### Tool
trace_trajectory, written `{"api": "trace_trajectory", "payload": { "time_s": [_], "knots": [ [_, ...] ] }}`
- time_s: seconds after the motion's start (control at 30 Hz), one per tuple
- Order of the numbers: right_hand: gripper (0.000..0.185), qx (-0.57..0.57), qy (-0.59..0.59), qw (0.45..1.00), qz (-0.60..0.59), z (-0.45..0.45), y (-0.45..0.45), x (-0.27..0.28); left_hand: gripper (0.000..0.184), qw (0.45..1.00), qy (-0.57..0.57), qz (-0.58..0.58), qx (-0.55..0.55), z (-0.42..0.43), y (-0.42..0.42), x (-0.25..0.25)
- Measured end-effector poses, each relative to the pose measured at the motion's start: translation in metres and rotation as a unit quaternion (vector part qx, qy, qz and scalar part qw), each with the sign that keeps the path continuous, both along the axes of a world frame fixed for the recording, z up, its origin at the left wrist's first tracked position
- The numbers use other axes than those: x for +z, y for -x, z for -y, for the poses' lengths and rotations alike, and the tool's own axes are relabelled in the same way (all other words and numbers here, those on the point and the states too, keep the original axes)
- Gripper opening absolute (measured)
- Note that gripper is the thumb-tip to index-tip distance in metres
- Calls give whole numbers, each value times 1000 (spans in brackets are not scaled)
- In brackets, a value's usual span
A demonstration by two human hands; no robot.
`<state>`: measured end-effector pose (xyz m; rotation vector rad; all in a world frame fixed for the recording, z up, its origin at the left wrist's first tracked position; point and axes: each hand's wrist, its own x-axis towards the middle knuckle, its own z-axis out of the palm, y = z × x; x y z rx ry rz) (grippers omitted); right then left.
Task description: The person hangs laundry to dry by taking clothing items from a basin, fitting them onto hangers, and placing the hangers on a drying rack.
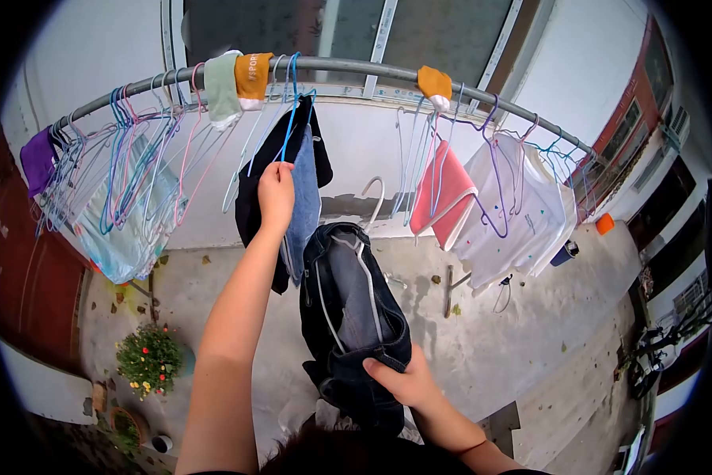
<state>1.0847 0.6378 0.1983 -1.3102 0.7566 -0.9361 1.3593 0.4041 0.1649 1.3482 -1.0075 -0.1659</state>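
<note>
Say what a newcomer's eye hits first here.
First, the dark denim garment at the centre, a white hanger partly inside it and the right hand gripping its edge. Next, the left hand on a blue hanger below the metal rail curving across the top. Then the pink cloth, right of centre.

Rail (340, 66) before a window (443, 36), laundry along it.
Cloth (39, 163) over left end, then bunched hangers (120, 119); garment (302, 206) at mid-rail; shirt (502, 202) toward right end. Jeans (348, 301) below mid-rail, nearer side, one hanger (370, 289) inside. Plant (146, 359) on ground, below left half.
</note>
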Motion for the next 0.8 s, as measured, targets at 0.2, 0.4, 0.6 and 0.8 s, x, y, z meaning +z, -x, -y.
{"api": "trace_trajectory", "payload": {
  "time_s": [0.2,0.4,0.6,0.8],
  "knots": [
    [12,-49,37,998,-15,13,-8,8,24,1000,7,-12,-1,-1,-1,0],
    [17,-114,84,989,-36,51,-28,36,24,1000,-4,-1,3,-3,-6,0],
    [19,-137,170,976,1,118,-60,69,27,1000,-6,23,2,0,-11,-5],
    [22,-216,322,921,-44,186,-99,94,29,997,-17,59,-41,13,-33,-20]
  ]
}}
